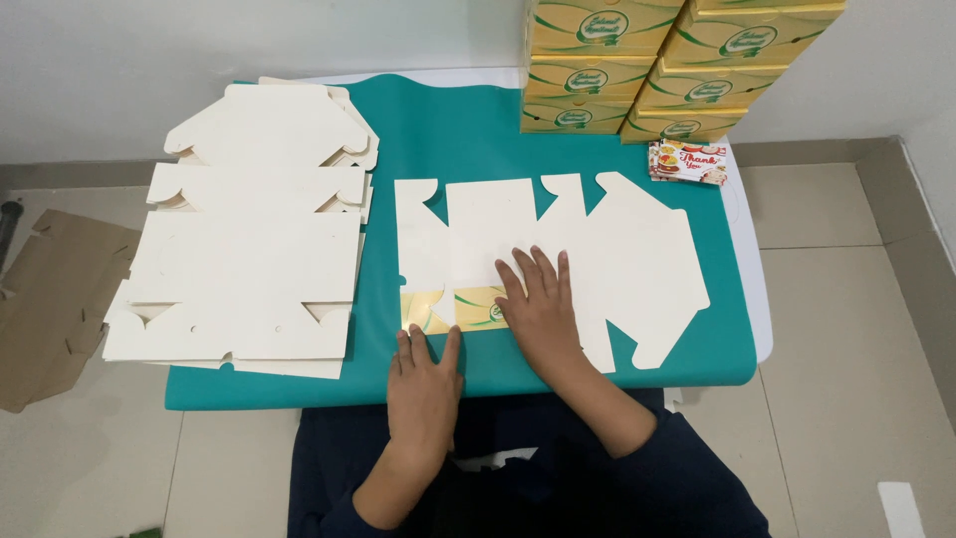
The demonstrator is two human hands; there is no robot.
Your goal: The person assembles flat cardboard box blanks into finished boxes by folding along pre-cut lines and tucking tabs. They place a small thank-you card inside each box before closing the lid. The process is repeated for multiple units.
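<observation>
A flat white die-cut carton blank [637,259] lies on the teal table cover [468,130]. Its near flap is folded over, showing a yellow and green printed strip [448,309]. My right hand [540,304] lies flat, fingers spread, pressing the middle of the blank beside that strip. At the near edge of the folded flap rests my left hand [426,377], fingers together and pointing away from me, holding nothing.
A tall stack of flat white blanks [249,259] fills the table's left side. Assembled yellow boxes [657,60] are stacked at the back right, with a small printed card [687,161] beside them. Brown cardboard [50,299] lies on the tiled floor at left.
</observation>
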